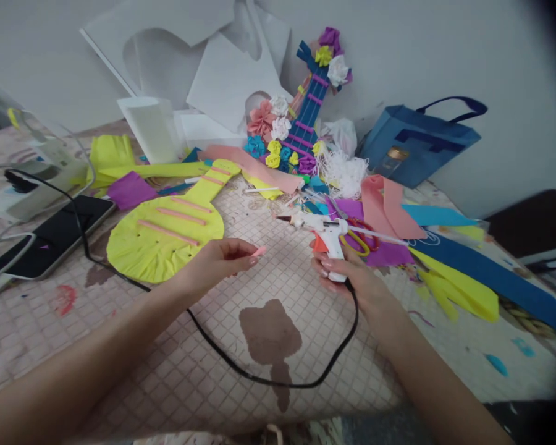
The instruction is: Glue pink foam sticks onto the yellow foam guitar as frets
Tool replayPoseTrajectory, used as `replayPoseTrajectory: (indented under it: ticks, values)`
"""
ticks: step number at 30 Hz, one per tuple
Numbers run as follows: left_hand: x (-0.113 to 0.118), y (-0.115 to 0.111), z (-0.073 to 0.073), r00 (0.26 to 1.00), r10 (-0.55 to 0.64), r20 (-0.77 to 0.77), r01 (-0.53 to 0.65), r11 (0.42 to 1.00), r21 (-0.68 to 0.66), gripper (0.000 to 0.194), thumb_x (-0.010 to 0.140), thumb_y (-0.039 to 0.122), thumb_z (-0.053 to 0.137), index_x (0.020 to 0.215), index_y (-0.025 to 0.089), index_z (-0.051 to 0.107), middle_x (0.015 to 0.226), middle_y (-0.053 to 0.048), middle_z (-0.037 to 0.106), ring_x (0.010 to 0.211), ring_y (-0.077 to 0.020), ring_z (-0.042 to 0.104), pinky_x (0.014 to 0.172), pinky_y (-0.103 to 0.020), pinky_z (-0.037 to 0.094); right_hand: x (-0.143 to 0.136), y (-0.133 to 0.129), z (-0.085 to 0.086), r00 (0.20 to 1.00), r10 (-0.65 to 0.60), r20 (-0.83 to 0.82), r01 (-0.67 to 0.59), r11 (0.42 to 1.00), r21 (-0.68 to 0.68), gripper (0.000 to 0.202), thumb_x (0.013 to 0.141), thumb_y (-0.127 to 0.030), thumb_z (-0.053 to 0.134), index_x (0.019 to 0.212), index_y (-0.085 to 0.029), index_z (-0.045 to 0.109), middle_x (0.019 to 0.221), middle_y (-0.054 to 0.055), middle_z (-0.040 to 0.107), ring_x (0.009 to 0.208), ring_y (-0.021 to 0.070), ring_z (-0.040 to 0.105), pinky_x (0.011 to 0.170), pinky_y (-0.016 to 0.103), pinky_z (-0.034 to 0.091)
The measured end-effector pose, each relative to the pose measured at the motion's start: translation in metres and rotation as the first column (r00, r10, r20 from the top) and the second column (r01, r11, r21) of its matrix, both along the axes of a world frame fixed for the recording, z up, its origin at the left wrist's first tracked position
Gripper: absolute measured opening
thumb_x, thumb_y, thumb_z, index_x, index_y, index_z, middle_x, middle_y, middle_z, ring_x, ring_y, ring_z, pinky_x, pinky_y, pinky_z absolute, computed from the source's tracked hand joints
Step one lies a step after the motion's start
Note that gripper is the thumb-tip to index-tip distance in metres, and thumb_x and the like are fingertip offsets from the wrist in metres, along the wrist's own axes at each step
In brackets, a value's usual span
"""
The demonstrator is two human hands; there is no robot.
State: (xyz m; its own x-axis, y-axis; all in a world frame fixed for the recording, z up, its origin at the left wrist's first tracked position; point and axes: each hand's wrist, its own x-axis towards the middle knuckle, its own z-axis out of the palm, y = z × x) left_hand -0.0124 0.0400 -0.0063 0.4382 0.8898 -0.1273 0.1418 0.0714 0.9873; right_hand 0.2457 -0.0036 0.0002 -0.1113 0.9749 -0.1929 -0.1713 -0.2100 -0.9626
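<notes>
Between thumb and fingers, my left hand (225,259) pinches a small pink paper strip (259,251). My right hand (340,270) is wrapped round the handle of a white hot glue gun (327,230) with an orange trigger; its dark nozzle points left toward the strip, apart from it. A yellow paper-covered banjo shape (162,253) lies just beyond my left hand, with pink strips across its round body and neck. The glue gun's black cord (254,375) loops over the table in front of me and runs left under my left forearm.
Scissors (359,241) lie behind my right hand among coloured paper pieces (384,213). A flower-decorated blue paper guitar (308,117) leans at the back, beside a blue bag (421,145). A phone (50,238) and power strip (32,188) lie left, near a white cup (151,128).
</notes>
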Motion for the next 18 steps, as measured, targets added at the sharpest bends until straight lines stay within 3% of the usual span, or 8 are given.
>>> replayPoseTrajectory:
  ticks: [3, 6, 9, 13, 18]
  values:
    - [0.002, -0.002, 0.0, 0.998, 0.057, 0.014, -0.056, 0.994, -0.098, 0.024, 0.069, 0.033, 0.07, 0.084, 0.015, 0.065, 0.07, 0.0, 0.062, 0.056, -0.008, 0.049, 0.05, -0.02, 0.034, -0.001, -0.004, -0.001, 0.998, 0.055, -0.032, -0.056, 0.998, -0.037, 0.014, 0.074, -0.028, 0.066, 0.083, -0.02, 0.059, 0.066, -0.001, 0.049, 0.048, 0.0082, 0.039, 0.037, 0.02, 0.026]
    - [0.004, -0.004, 0.0, 0.993, 0.117, 0.031, -0.111, 0.981, -0.156, 0.026, 0.065, 0.033, 0.072, 0.083, 0.015, 0.066, 0.071, 0.001, 0.061, 0.058, -0.0072, 0.046, 0.052, -0.019, 0.033, -0.002, -0.006, -0.004, 0.995, 0.098, -0.033, -0.097, 0.995, 0.015, 0.023, 0.081, -0.041, 0.057, 0.083, -0.019, 0.062, 0.061, -0.002, 0.044, 0.047, 0.0092, 0.037, 0.038, 0.021, 0.024]
    - [0.006, -0.004, 0.001, 0.985, 0.156, 0.07, -0.144, 0.977, -0.156, 0.024, 0.064, 0.031, 0.074, 0.081, 0.016, 0.066, 0.07, 0.002, 0.06, 0.058, -0.0068, 0.045, 0.053, -0.02, 0.032, -0.003, -0.01, -0.004, 0.974, 0.12, 0.194, -0.15, 0.978, 0.146, 0.028, 0.084, -0.044, 0.055, 0.09, -0.018, 0.064, 0.059, -0.002, 0.044, 0.048, 0.0092, 0.037, 0.041, 0.023, 0.025]
    - [0.007, -0.005, 0.002, 0.979, 0.17, 0.11, -0.155, 0.979, -0.133, 0.021, 0.065, 0.03, 0.073, 0.079, 0.015, 0.066, 0.07, 0.003, 0.06, 0.06, -0.0069, 0.046, 0.056, -0.02, 0.033, -0.009, -0.017, -0.002, 0.879, 0.025, 0.476, -0.168, 0.951, 0.261, 0.031, 0.082, -0.044, 0.059, 0.09, -0.015, 0.067, 0.062, -0.001, 0.049, 0.053, 0.0105, 0.042, 0.046, 0.024, 0.03]
    - [0.013, -0.013, -0.003, 0.99, 0.097, 0.106, -0.092, 0.994, -0.056, 0.022, 0.07, 0.03, 0.071, 0.085, 0.015, 0.066, 0.078, 0.0, 0.064, 0.069, -0.0098, 0.053, 0.063, -0.022, 0.04, -0.026, -0.014, -0.003, 0.905, -0.108, 0.41, -0.011, 0.961, 0.278, 0.03, 0.083, -0.041, 0.057, 0.098, -0.016, 0.062, 0.063, -0.001, 0.058, 0.054, 0.0116, 0.049, 0.048, 0.024, 0.039]
